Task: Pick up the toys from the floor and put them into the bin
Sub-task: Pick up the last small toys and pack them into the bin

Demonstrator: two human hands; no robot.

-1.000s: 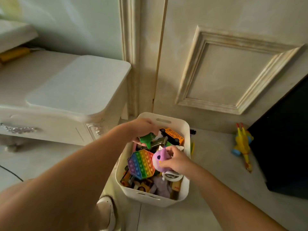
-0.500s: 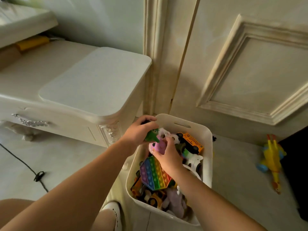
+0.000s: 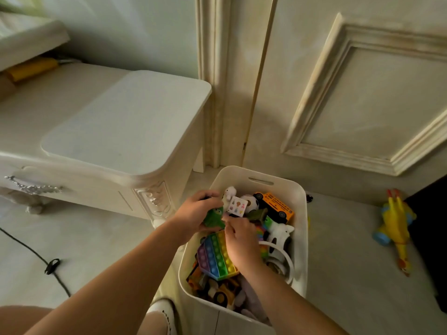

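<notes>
Both hands have pushed deeper into the bin (image 3: 302, 213); the purple toy is now hidden. Left hand (image 3: 199, 211) curls round a green toy (image 3: 214, 220) at the bin's 10 o'clock; whether the right hand (image 3: 239, 241) holds anything is unclear. A chicken (image 3: 394, 228) waits on the floor at 3 o'clock.

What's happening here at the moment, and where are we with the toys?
A person has both hands in the white bin. The left hand grips a green toy at the bin's left rim. The right hand is over the rainbow pop toy, fingers curled down; whether it holds anything is hidden. The bin is crowded with toys, an orange bus among them. A yellow rubber chicken lies on the floor to the right, not yet picked up.
</notes>
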